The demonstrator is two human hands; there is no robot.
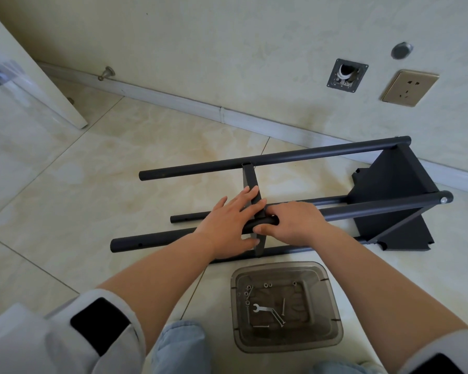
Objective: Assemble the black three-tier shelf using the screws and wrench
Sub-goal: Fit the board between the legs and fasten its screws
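Lying sideways on tile: black shelf frame (389,184). Left hand (227,222) flat, fingers straight against middle shelf panel (250,182); right hand (292,222) curled round near pole (152,240). Wrench (262,309), screws (283,306) in grey tray (333,298).

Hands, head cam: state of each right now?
Left hand: open, fingers straight, pressing on the middle shelf panel.
Right hand: closed, fingers curled round the near pole at the panel joint.
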